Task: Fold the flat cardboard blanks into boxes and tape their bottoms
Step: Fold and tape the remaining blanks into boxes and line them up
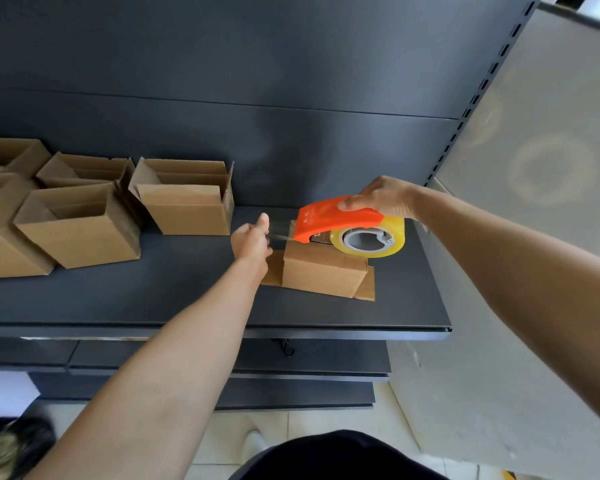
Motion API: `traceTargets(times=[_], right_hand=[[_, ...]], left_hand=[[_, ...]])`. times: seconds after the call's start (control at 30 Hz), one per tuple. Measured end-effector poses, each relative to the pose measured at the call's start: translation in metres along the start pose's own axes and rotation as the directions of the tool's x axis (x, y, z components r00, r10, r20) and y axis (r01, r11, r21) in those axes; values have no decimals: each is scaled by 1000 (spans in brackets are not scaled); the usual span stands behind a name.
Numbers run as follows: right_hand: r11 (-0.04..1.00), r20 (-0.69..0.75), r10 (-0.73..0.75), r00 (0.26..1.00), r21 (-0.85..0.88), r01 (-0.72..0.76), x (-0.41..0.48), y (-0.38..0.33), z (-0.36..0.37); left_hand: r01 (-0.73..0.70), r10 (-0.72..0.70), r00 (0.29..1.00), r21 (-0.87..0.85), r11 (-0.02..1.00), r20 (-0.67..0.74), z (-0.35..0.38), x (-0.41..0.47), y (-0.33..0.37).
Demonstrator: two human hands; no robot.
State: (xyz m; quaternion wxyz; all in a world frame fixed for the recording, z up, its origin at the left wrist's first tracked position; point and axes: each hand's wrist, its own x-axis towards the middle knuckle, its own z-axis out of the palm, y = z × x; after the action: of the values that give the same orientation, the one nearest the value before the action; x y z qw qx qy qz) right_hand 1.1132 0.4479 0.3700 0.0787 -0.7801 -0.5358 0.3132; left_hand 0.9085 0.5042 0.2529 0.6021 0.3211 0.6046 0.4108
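The right hand (383, 197) is wrapped tight around the orange tape dispenser (338, 220), with the thumb pressed on its top. A fat yellow roll of tape (369, 239) sits in the dispenser, on the side near the right edge of the shelf. The left hand (252, 239) pinches the loose end of the clear tape strip (280, 237) between thumb and fingers, and the strip runs straight from that pinch to the front of the dispenser. Both hands are just above a small cardboard box (323, 271). The box stands on the dark shelf (153, 296), toward the right end and about midway between the front edge and the back wall. Its closed side faces up, and its flaps stick out flat on the shelf at the bottom left and the bottom right. The dispenser hangs over the top of this box; I cannot tell if it touches. More boxes sit at the left end of the shelf with their tops open. The nearest one (187, 199) stands by the back wall, a little to the left of the left hand. Another open box (80, 226) sits closer to the front edge, and more boxes (7, 202) crowd the left end.
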Motion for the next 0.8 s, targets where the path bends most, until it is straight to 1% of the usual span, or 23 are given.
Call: traceTargets(times=[0.07,0.2,0.4,0.67,0.8], right_hand=[[1000,-6,2,1000,-21,-2,3,-4,1],[998,-10,18,1000,-66,-18,7,-10,4],[996,-13,30,999,-79,-31,12,-15,7],[999,-44,33,999,1,-33,11,-11,12],[998,-58,40,998,45,-37,10,-12,14]], left_hand=[[4,-5,1000,82,997,10,-4,8,-1],[32,-37,999,175,984,30,-9,15,-9],[69,-82,996,258,964,41,-7,25,-18],[129,-153,987,361,924,39,9,25,-26],[144,-177,982,349,926,66,12,23,-31]])
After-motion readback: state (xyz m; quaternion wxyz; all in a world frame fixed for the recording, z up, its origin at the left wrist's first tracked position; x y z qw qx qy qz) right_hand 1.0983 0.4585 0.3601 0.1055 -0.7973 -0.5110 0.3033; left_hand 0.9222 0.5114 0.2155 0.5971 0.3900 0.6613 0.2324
